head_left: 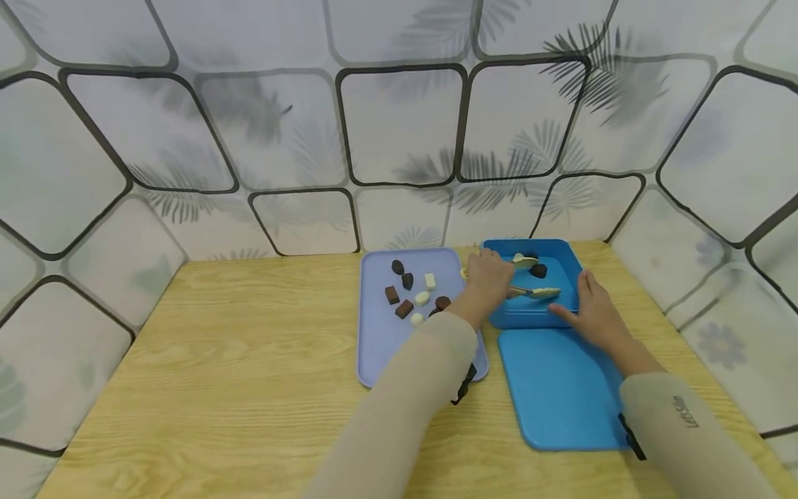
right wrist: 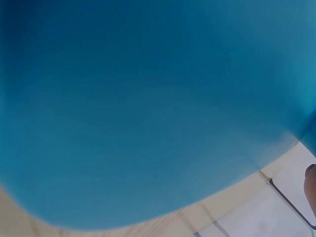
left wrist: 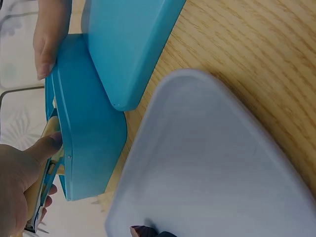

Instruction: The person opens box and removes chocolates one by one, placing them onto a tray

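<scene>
My left hand (head_left: 491, 276) grips cream tongs (head_left: 535, 291) and reaches over the open blue box (head_left: 524, 315). The tongs' two arms stand apart, with a dark chocolate (head_left: 538, 270) lying in the box between them. In the left wrist view the left hand (left wrist: 19, 185) curls round the tongs (left wrist: 43, 177) at the box (left wrist: 89, 143) rim. My right hand (head_left: 591, 310) rests with straight fingers on the box's front right edge, also visible in the left wrist view as the right hand (left wrist: 47, 34). The lavender tray (head_left: 386, 346) left of the box carries several dark, brown and white chocolates (head_left: 413, 294).
The blue lid (head_left: 561, 395) lies flat on the wooden table (head_left: 237, 360) in front of the box and fills the right wrist view as the lid (right wrist: 148, 108). Patterned walls close in the back and both sides. Bare wood stretches left of the tray.
</scene>
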A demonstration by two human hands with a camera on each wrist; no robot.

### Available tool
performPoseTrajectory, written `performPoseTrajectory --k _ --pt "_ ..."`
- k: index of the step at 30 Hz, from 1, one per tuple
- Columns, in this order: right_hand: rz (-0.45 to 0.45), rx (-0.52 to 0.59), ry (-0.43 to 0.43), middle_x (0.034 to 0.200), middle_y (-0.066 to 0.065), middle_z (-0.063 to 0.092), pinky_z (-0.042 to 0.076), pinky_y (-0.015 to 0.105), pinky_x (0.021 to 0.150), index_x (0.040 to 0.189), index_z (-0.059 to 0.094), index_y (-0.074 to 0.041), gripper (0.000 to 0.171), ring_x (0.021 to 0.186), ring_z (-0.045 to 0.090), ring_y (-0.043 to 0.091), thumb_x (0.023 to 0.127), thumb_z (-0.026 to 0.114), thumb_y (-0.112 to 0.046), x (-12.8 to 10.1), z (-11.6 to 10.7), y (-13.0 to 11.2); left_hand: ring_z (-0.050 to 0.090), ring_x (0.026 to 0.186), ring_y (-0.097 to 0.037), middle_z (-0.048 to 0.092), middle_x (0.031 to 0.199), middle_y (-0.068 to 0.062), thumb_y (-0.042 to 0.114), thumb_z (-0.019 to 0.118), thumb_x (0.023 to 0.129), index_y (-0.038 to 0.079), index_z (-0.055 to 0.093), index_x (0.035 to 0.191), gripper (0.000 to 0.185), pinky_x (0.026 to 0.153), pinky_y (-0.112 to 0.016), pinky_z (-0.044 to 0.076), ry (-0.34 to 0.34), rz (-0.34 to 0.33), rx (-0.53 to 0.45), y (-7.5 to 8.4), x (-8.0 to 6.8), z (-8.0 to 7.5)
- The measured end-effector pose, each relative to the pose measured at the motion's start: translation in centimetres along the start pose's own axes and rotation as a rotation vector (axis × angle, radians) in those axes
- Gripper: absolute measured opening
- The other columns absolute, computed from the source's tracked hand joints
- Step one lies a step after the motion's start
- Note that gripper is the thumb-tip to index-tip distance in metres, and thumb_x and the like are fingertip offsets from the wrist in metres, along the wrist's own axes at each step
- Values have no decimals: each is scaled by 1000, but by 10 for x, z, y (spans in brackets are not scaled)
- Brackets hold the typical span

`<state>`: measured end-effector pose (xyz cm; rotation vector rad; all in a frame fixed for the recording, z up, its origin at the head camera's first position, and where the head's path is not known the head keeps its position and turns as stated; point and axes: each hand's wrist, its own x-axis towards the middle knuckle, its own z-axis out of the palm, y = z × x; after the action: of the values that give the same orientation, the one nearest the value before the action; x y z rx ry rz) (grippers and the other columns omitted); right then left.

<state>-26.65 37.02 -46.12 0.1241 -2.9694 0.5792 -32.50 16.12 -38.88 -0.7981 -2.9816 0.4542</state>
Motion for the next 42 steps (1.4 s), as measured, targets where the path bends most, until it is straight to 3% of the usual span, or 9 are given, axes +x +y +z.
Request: performPoseTrajectory --k 7,16,24,29,38,42 --pt "-5 -9 9 148 39 3 20 67 104 144 -3 15 107 134 11 57 89 50 -60 1 -2 3 50 100 -11 60 110 7 57 56 87 32 66 112 37 82 -29 47 11 6 -24 3 -1 2" --pt "-13 -15 17 148 40 4 20 67 104 143 -3 16 106 133 12 58 90 49 -60 -2 -2 4 46 110 -11 56 117 6 58 55 86 33 63 118 41 87 -31 45 -20 -29 -65 15 2 2" --pt "-10 1 12 148 40 3 20 67 104 143 -1 17 106 133 12 58 90 50 -59 -3 4 3 51 103 -10 59 108 7 54 50 92 26 61 117 39 86 -29 48 40 -17 -70 24 -4 17" --pt "-3 -1 9 149 39 3 20 67 104 143 -3 15 106 134 11 57 90 51 -59 -1 3 3 52 106 -9 59 110 7 52 50 92 24 59 120 41 90 -28 48 79 -14 -74 18 -6 17" --pt "5 -13 2 149 39 2 20 67 104 143 -4 15 107 134 10 57 90 50 -60 1 0 4 53 101 -10 58 105 5 60 50 88 21 58 115 48 80 -26 50 117 -23 -66 -6 -7 6" --pt "1 -10 2 149 38 3 20 67 103 144 -4 14 107 135 10 56 89 51 -60 1 1 5 54 101 -11 58 107 4 61 49 88 19 56 115 50 78 -27 51 104 -28 -73 -19 -11 6"
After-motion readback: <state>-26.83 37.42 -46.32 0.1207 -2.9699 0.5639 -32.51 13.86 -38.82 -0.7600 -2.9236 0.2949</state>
